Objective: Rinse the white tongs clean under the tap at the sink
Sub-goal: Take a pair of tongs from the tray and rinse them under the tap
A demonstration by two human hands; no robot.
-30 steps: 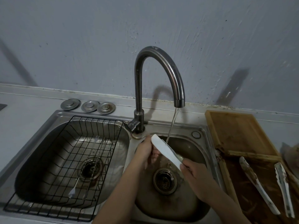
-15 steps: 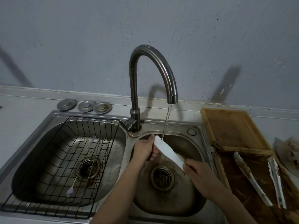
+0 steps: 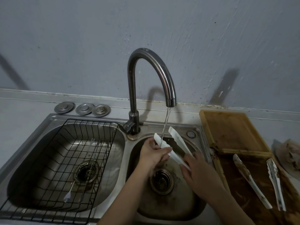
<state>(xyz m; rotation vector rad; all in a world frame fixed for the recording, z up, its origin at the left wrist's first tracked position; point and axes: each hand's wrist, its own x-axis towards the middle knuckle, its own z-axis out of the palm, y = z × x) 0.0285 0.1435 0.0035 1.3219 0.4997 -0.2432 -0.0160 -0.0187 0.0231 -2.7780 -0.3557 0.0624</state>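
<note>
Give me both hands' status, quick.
Left hand: closed around one arm of the white tongs under the tap's stream.
Right hand: gripping the tongs' hinge end.

Scuffed grey wall (image 3: 81,38), pale countertop (image 3: 24,114)

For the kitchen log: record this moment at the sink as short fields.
tap: curved dark metal tap, running
held item: white plastic tongs, arms spread, stream on left arm
left hand: rubbing that arm
right hand: gripping hinge end
basin: round right steel basin
left basin: black wire rack
waiting: soiled white tongs on brown tray
</note>
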